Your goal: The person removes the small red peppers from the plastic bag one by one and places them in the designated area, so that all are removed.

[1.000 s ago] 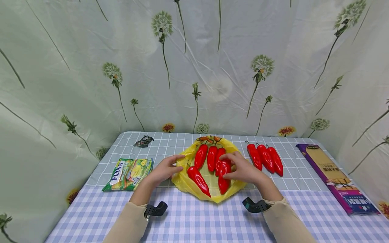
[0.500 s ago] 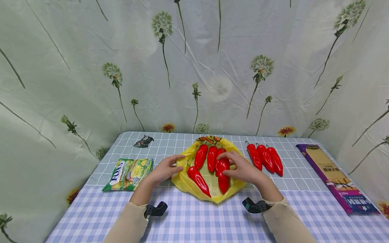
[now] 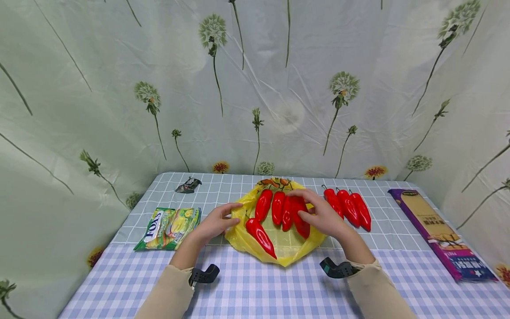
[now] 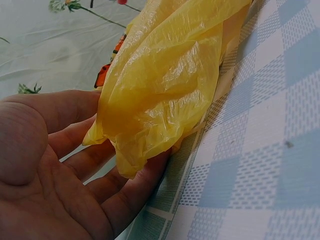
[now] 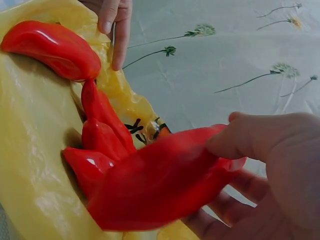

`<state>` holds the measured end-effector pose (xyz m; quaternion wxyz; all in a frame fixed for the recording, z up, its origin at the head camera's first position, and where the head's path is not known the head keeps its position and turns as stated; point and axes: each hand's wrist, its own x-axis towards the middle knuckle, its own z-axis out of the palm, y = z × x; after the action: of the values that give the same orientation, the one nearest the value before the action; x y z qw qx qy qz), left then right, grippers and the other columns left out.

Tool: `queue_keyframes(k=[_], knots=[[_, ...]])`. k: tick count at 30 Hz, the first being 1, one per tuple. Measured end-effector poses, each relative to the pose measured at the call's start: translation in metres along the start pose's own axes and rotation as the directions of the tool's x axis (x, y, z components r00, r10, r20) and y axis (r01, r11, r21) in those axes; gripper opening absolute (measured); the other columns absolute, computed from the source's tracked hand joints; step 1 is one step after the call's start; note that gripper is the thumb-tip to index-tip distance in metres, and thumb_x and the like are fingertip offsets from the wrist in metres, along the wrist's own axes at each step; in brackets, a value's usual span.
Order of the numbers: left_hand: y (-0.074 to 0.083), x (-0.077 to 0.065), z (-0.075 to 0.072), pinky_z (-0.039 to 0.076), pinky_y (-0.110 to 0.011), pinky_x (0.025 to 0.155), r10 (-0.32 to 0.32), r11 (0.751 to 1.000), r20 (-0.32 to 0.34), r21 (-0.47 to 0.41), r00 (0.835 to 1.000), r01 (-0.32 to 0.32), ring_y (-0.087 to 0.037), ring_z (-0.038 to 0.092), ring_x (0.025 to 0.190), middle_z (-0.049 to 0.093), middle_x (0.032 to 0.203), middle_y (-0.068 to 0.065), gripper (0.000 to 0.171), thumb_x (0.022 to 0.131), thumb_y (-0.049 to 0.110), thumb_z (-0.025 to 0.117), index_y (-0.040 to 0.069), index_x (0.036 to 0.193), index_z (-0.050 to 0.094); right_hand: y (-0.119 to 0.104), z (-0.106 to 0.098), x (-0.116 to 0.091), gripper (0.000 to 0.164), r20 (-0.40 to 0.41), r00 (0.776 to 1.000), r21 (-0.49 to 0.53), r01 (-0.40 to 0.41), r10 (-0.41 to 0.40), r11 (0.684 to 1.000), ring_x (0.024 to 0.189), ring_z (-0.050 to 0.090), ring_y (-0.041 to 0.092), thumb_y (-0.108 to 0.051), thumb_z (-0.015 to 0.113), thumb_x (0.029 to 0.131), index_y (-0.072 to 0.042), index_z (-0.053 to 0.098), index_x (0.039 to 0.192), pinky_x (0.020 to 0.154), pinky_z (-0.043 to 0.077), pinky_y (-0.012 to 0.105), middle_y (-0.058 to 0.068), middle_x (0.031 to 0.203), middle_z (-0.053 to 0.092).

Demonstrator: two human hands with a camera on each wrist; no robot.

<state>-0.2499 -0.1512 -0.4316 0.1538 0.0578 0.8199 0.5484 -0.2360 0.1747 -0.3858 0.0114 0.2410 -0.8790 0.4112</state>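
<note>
In the head view, a yellow plastic bag (image 3: 287, 254) lies spread open on the table with several red chili peppers (image 3: 260, 237) inside. My left hand (image 3: 215, 223) holds the bag's left rim; in the left wrist view its fingers (image 4: 132, 192) lie curled around the yellow film. My right hand (image 3: 320, 217) reaches over the right side of the bag. Between its thumb and fingers it grips a large red pepper (image 5: 162, 180), seen close up in the right wrist view and tilted above the other peppers. The stem end is covered by the hand.
Three red peppers (image 3: 346, 206) lie side by side to the bag's right. A green FOX'S candy packet (image 3: 171, 228) lies at left, with a small black wrapper (image 3: 188, 185) behind it. Along the right edge rests a long purple packet (image 3: 442, 237). A flower-print curtain (image 3: 279, 88) surrounds the table.
The gripped pepper has moved back and slightly right, away from the bag's front, with my right hand shifting along with it. My left hand stays at the bag's rim.
</note>
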Motion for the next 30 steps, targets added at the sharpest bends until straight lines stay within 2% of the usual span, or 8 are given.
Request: queue_keyframes(k=[7, 11, 17, 24, 30], knots=[[0.0, 0.0, 0.0, 0.055, -0.029, 0.075, 0.0, 1.0, -0.002, -0.003, 1.0, 0.0, -0.023, 0.061, 0.116, 0.054, 0.146, -0.006, 0.047, 0.095, 0.019, 0.066, 0.026, 0.141, 0.056, -0.001, -0.007, -0.001, 0.057, -0.074, 0.997, 0.006, -0.027, 0.027, 1.0, 0.119, 0.058, 0.033, -0.004, 0.069, 0.088, -0.017, 0.053, 0.141, 0.091, 0.058, 0.046, 0.013, 0.142, 0.056], [-0.001, 0.001, 0.0, 0.056, -0.029, 0.075, -0.002, 1.0, -0.002, -0.001, 1.0, 0.002, -0.025, 0.061, 0.119, 0.053, 0.147, -0.006, 0.047, 0.095, 0.019, 0.066, 0.027, 0.141, 0.056, 0.0, -0.012, -0.002, 0.054, -0.099, 0.994, 0.008, -0.049, 0.05, 0.999, 0.119, 0.059, 0.032, -0.006, 0.069, 0.089, -0.019, 0.054, 0.139, 0.092, 0.057, 0.046, 0.012, 0.141, 0.058], [-0.001, 0.001, 0.0, 0.056, -0.029, 0.076, 0.005, 1.0, -0.002, 0.0, 1.0, -0.005, -0.026, 0.06, 0.122, 0.052, 0.148, -0.007, 0.047, 0.095, 0.019, 0.066, 0.026, 0.141, 0.056, 0.001, -0.02, -0.003, 0.045, -0.131, 0.99, 0.012, -0.053, 0.054, 0.999, 0.125, 0.055, 0.033, -0.007, 0.068, 0.091, -0.018, 0.06, 0.134, 0.096, 0.054, 0.051, 0.012, 0.141, 0.058], [-0.001, 0.0, 0.0, 0.054, -0.028, 0.073, 0.004, 1.0, 0.003, 0.0, 1.0, -0.004, -0.024, 0.061, 0.118, 0.053, 0.147, -0.007, 0.047, 0.096, 0.02, 0.066, 0.026, 0.141, 0.056, 0.004, -0.029, -0.007, 0.036, -0.167, 0.983, 0.002, -0.076, 0.076, 0.997, 0.129, 0.052, 0.036, -0.01, 0.067, 0.093, -0.018, 0.065, 0.128, 0.098, 0.051, 0.057, 0.014, 0.142, 0.057], [-0.001, 0.0, -0.001, 0.052, -0.027, 0.07, 0.001, 1.0, 0.006, 0.005, 1.0, -0.001, -0.023, 0.061, 0.114, 0.054, 0.145, -0.009, 0.047, 0.096, 0.019, 0.066, 0.024, 0.142, 0.055, 0.008, -0.038, -0.01, 0.035, -0.179, 0.978, 0.01, -0.105, 0.105, 0.994, 0.128, 0.052, 0.038, -0.011, 0.066, 0.094, -0.018, 0.063, 0.129, 0.093, 0.055, 0.053, 0.014, 0.146, 0.053]])
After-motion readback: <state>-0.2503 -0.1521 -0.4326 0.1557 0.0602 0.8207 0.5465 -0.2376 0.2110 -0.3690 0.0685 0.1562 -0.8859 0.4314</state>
